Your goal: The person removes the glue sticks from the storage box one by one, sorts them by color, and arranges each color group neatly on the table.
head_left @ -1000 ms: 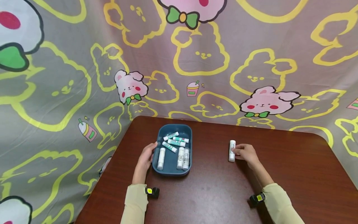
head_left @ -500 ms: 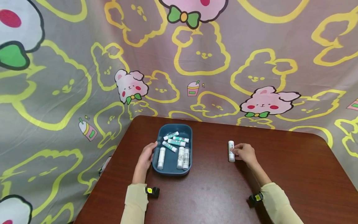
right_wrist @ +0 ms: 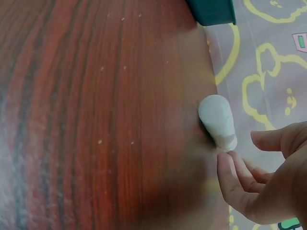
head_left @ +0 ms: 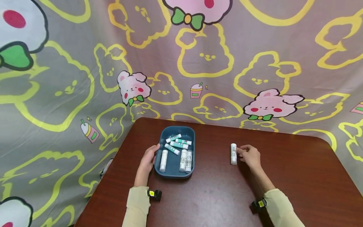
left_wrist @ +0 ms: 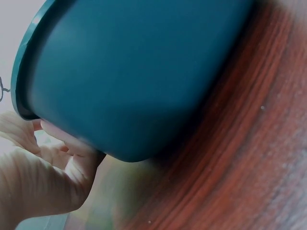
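Note:
In the head view a white glue stick [head_left: 233, 154] with a grey-printed label lies on the brown table. My right hand [head_left: 250, 156] is just to its right, fingertips close to its side. The right wrist view has the stick's white end [right_wrist: 217, 115] beside my index fingertip, with the thumb [right_wrist: 268, 140] spread away from it. My left hand [head_left: 148, 158] holds the left side of a blue plastic bin [head_left: 175, 175], bent fingers against its outer wall under the rim. Inside lie several glue sticks: larger white ones [head_left: 163, 160] at the near end, smaller green-labelled ones [head_left: 179, 145] farther back.
The dark wood-grain table [head_left: 215, 192] reaches to a patterned cloth [head_left: 215, 63] hanging behind and at the left. Bare tabletop lies between the bin and the single glue stick. Each wrist wears a small black camera [head_left: 154, 194].
The lone glue stick has shifted slightly left, and my right thumb and fingers have come off it. My left hand and the bin stay put.

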Demonstrator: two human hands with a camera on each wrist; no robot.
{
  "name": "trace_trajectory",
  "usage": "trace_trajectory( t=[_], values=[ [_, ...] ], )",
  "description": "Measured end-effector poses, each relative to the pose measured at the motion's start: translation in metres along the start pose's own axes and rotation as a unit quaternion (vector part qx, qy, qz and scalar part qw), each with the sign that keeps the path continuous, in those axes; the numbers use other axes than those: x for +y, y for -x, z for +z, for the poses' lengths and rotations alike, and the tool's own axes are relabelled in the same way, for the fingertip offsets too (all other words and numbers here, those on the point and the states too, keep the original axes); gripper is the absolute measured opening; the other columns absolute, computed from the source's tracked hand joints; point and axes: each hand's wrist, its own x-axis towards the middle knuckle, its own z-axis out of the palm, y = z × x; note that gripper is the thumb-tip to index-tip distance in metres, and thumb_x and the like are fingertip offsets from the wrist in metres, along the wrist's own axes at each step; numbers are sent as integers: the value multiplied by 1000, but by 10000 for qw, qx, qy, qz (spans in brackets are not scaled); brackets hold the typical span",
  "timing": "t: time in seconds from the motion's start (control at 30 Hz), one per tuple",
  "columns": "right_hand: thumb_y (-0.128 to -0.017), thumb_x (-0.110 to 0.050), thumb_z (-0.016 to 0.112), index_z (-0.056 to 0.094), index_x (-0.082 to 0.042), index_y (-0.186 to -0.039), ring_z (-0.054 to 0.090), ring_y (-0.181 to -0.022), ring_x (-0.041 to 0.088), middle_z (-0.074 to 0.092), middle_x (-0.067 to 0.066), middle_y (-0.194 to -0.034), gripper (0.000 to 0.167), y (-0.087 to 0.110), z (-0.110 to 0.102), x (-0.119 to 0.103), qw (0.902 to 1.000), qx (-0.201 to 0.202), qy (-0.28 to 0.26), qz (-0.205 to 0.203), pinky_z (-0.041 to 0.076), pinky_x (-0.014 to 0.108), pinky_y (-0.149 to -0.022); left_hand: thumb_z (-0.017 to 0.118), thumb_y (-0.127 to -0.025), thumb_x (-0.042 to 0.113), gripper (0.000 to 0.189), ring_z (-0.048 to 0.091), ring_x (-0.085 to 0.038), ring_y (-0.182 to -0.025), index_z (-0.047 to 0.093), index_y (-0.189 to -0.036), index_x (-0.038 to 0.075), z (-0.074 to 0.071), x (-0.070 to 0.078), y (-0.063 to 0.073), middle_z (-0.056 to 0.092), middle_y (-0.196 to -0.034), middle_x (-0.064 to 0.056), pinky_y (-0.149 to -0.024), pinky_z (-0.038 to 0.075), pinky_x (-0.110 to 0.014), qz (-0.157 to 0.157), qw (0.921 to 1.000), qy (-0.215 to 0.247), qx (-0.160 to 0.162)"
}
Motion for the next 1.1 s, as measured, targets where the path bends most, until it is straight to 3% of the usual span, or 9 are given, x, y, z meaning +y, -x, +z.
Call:
trace_trajectory(
  t=[0.23, 0.53, 0.77, 1.1],
  values=[
    [-100, -10, 66, 65, 13, -111, 70, -72, 15, 74, 22, -91, 26, 5, 1, -8, 9996, 179, -172, -158, 60, 30, -62, 56, -107, 19, 24, 46, -6, -54, 59, -86, 9, -1, -1, -1, 55, -72, 3, -49, 35, -17, 24, 10000, 37, 25],
    [-104, -12, 61, 62, 14, -117, 69, -73, 10, 73, 15, -90, 29, 14, 5, -24, 9977, -174, -648, -108, 61, 33, -67, 56, -108, 20, 25, 41, -4, -50, 57, -85, 9, -1, -2, 0, 53, -70, 4, -46, 31, -17, 79, 10000, -12, -34],
    [-106, -13, 59, 59, 15, -122, 71, -78, 14, 75, 17, -93, 32, 20, 11, -35, 9933, -457, -1061, -33, 61, 31, -70, 56, -108, 21, 23, 41, -6, -51, 57, -88, 8, 1, 2, 4, 53, -73, 3, -47, 32, -17, 1, 9999, -151, -45],
    [-106, -11, 58, 56, 16, -121, 73, -72, 13, 73, 7, -82, 31, 23, 25, -46, 9709, -1129, -2110, 115, 61, 30, -70, 57, -107, 22, 25, 39, -5, -49, 57, -85, 9, 0, -2, 1, 52, -70, 4, -45, 31, -17, 57, 9999, -150, 18]
  ],
)
